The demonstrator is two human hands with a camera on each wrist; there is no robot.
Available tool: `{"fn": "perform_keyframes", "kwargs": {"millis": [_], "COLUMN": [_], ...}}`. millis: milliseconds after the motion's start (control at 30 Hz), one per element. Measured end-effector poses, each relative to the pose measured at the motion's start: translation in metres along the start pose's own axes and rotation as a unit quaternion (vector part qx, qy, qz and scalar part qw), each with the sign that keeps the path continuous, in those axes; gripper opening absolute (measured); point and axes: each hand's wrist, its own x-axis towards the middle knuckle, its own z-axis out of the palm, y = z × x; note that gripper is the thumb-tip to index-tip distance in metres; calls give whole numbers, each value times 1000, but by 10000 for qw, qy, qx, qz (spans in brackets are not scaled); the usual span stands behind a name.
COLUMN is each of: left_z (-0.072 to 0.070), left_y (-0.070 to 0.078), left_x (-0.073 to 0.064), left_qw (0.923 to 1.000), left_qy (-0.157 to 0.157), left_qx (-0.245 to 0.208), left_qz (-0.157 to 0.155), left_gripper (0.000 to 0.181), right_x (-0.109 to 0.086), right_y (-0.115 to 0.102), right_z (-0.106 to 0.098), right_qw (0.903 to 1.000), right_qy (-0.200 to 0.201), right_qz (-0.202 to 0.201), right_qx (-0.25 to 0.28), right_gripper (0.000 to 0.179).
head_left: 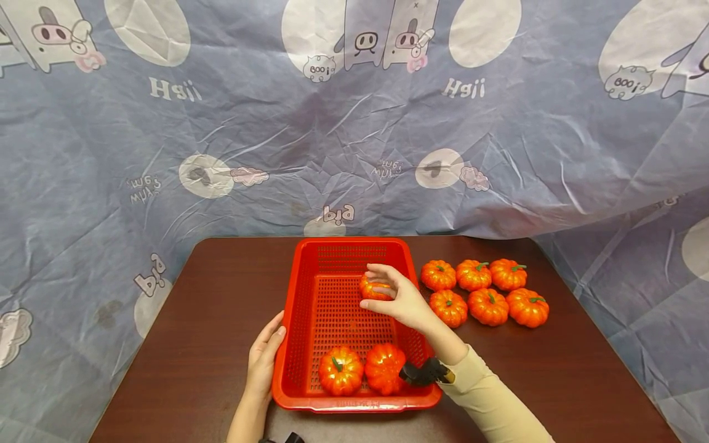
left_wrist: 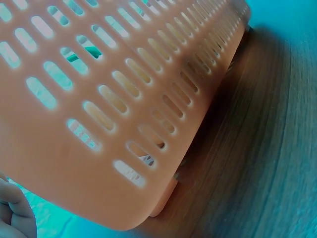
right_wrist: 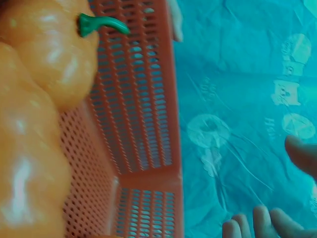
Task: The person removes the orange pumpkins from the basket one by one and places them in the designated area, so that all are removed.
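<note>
A red plastic basket (head_left: 353, 402) with slotted walls stands on the table. My left hand (head_left: 263, 363) holds its left rim, thumb near the edge; the left wrist view shows the basket's outer wall (left_wrist: 99, 163) and part of that hand (left_wrist: 16, 210). Over the basket's right side is my right hand (head_left: 407, 304), fingers spread and bent slightly. Just behind those fingers in the head view sits a small orange pumpkin (head_left: 372, 287), partly covered. Nothing shows between the fingers in the right wrist view. Two more pumpkins, a left one (head_left: 341, 371) and a right one (head_left: 384, 368), lie at the basket's near end.
Several orange pumpkins with green stems, among them a near one (head_left: 448, 308), stand in two rows on the brown table (head_left: 221, 295) right of the basket. A blue-grey printed cloth (head_left: 332, 135) hangs behind the table and along its sides.
</note>
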Motion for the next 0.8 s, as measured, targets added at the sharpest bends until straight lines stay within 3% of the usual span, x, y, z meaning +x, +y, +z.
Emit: {"fn": "perform_keyframes", "kwargs": {"millis": [100, 433, 800], "left_z": [0, 0, -1], "left_y": [0, 0, -1], "left_x": [0, 1, 1], "left_qw": [10000, 10000, 10000], "left_qy": [7, 30, -17], "left_qx": [-6, 34, 43], "left_qz": [-3, 31, 69], "left_gripper": [44, 43, 43], "right_x": [-1, 5, 6], "right_y": [-5, 33, 51], "right_z": [7, 16, 23], "right_qw": [9990, 9867, 9770], "right_qy": [-399, -1473, -1934], "right_qz": [-145, -543, -828], "right_qx": [-120, -411, -348], "right_gripper": [67, 66, 67]}}
